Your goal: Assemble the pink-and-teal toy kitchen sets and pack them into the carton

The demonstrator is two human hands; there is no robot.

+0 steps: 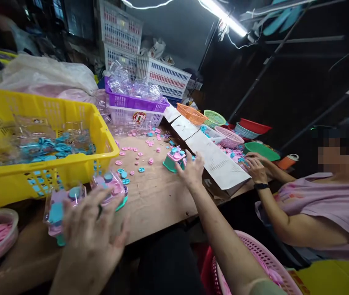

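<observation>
My left hand (92,235) is at the lower left, slightly blurred, with its fingers spread. Beyond its fingertips sit two small pink, blue and green plastic toys under clear covers: one toy (55,213) to the left, and another toy (111,184) partly hidden by the fingers. My right hand (192,170) reaches over the middle of the table, thumb and fingers apart. Right by its thumb stands an uncovered toy (172,159) with a green base; more blue and pink parts show behind the fingers. Whether the hand touches them is unclear.
Loose pink and blue pieces (141,169) lie on the wooden table (158,205). A yellow crate (106,151) stands left, a purple basket (137,102) of clear covers behind. A cardboard divider (214,155) separates a co-worker (309,200) at right. A pink basket (242,237) is below.
</observation>
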